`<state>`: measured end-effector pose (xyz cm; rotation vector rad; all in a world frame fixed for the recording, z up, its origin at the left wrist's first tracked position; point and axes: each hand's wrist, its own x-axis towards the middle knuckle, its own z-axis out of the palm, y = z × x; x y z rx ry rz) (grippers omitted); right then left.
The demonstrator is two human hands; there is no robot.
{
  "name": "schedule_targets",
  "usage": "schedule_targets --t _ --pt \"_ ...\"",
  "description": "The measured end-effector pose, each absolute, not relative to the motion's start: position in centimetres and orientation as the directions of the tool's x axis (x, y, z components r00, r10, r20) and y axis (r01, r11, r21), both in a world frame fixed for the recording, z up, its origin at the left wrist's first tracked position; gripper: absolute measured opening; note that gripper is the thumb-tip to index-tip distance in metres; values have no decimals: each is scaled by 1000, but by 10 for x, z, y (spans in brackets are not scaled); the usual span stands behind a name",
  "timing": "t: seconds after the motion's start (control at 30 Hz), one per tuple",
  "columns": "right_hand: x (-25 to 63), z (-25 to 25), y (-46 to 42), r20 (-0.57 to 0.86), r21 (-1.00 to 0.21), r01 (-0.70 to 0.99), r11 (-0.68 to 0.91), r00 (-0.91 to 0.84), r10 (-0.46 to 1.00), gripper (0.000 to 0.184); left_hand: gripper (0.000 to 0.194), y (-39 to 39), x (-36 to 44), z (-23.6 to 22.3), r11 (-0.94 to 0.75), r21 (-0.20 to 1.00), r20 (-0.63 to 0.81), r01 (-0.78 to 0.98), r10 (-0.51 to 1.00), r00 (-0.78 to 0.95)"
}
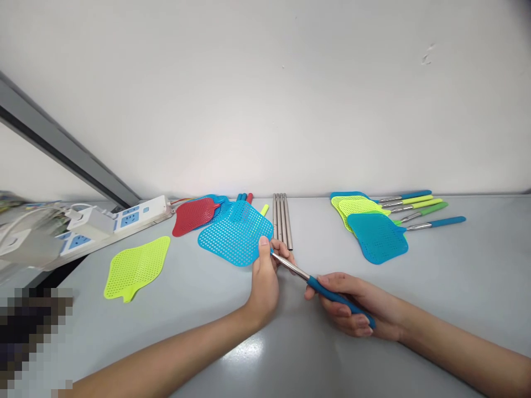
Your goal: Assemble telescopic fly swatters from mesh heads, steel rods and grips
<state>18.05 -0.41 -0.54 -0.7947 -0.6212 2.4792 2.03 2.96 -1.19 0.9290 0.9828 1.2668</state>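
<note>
Between my hands a fly swatter is held above the table, with a blue perforated head [232, 235], a metal rod [292, 266] and a blue grip [340, 298]. My left hand [267, 271] pinches the neck where the head meets the rod, thumb on top. Wrapped round the blue grip are the fingers of my right hand [352, 304]. Metal rods [282, 218] lie side by side behind my left hand. A loose yellow-green swatter head [136, 268] rests flat to the left. Partly behind the held head lie a red swatter head [194, 215] and blue ones.
Several swatters with handles lie at the right, a blue swatter [377, 237] on top. Red and blue grips [249, 198] lie at the back. A white power strip [145, 213] with plugged-in adapters runs along the left edge. The wall [274, 99] rises behind the table.
</note>
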Motion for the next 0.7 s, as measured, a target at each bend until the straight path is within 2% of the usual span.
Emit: schedule_targets --t 0.2,0.4,0.6,0.7 --pt "187 -13 3 -339 -443 -379 -812 -768 543 31 40 27 20 -9 78 983 -53 -166 988 146" --pt "190 -14 9 -260 -344 -442 -829 -803 536 33 34 27 22 -8 80 979 -53 -190 988 142" --pt "189 -9 13 -315 -337 -479 -811 -754 576 26 34 29 23 -11 79 977 -57 -199 992 116" --pt "188 -9 12 -310 -351 -509 -786 -729 611 31 34 29 22 -11 78 977 -57 -197 992 111"
